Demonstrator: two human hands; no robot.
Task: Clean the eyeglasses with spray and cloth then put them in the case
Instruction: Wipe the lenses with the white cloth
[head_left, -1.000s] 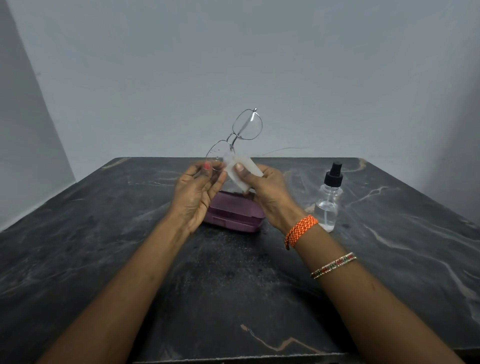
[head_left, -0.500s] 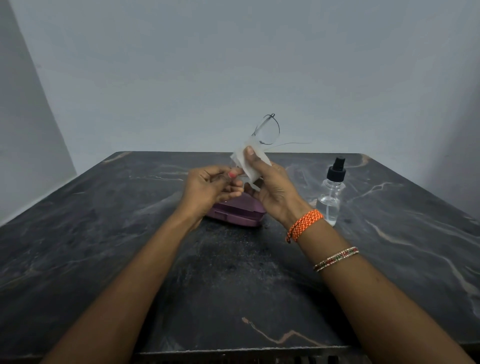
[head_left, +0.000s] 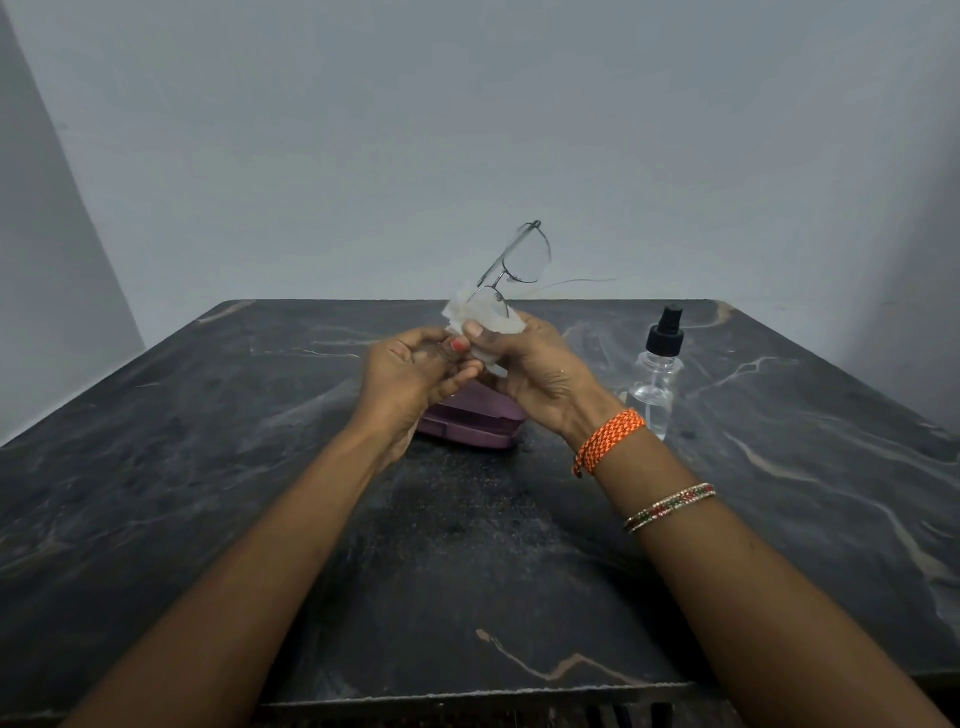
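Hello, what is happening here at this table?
A person is cleaning eyeglasses above a dark marble table. The right hand holds a white cloth around the lower lens, and the left hand steadies the frame beside it. A closed purple case lies under the hands, and a spray bottle stands to its right, untouched.

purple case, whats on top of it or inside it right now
Nothing visibly rests on the purple case; it lies shut on the table. Both hands hold the eyeglasses and cloth above it, hiding its far top. Its inside cannot be seen.
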